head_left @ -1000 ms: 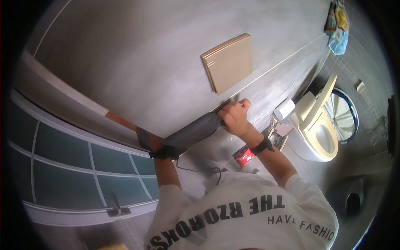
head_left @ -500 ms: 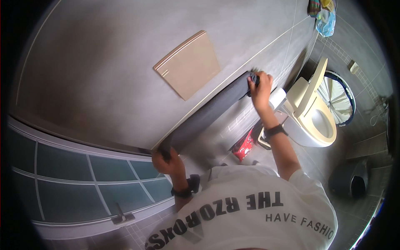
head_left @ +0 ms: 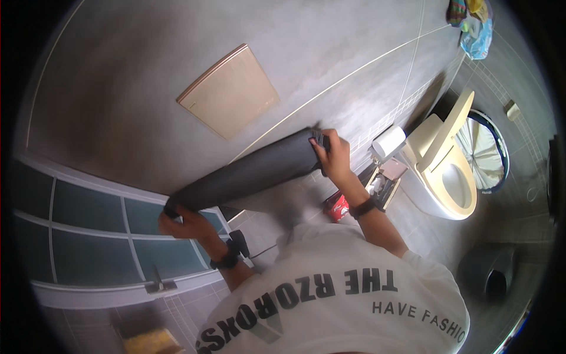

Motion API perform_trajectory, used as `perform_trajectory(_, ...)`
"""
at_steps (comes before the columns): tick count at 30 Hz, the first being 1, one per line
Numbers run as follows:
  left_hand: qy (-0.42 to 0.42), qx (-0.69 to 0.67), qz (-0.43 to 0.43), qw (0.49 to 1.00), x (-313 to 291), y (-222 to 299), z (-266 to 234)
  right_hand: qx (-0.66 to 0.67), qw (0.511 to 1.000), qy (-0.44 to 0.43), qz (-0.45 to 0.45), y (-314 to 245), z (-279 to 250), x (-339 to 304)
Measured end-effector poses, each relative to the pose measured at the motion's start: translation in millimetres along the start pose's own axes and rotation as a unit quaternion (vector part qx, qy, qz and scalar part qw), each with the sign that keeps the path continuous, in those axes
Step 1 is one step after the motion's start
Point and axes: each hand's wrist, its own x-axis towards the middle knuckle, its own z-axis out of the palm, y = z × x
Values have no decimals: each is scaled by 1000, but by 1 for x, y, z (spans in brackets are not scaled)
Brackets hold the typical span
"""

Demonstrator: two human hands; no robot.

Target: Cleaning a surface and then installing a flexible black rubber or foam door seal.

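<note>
A long dark grey piece of limp sheet material stretches between my two hands. It slants from lower left to upper right in front of the grey wall; whether it is cloth or a plastic bag I cannot tell. My left hand is closed on its lower left end, near the glass door. At the upper right end my right hand pinches a bunched edge, thumb towards the wall side. Both of my wrists wear black bands.
A paper roll hangs beside the toilet, whose lid is up. Below lie an open box and a red packet. A white-lined hamper, a black bin and a framed glass door surround me. A beige panel sits on the wall.
Both hands have shifted left in the picture, the right one also lower. The dark grey sheet material has moved with them, is less steep and shows a broader face.
</note>
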Motion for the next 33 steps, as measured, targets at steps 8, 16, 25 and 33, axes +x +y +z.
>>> perform_trajectory(8, -60, -19, 15, 998, -29, 52, -14, -134, 963, 204, -118, 19, -41, 99)
perform_trajectory(16, -114, -53, 22, 992, -16, 106, -14, -80, 953, 228, -183, 46, -57, 121)
perform_trajectory(25, -38, -13, -66, 997, 12, 74, -10, -88, 942, 129, -298, 53, -22, 96)
perform_trajectory(33, -158, 43, 142, 976, -42, 106, 6, -239, 910, 136, -311, 124, -92, 137)
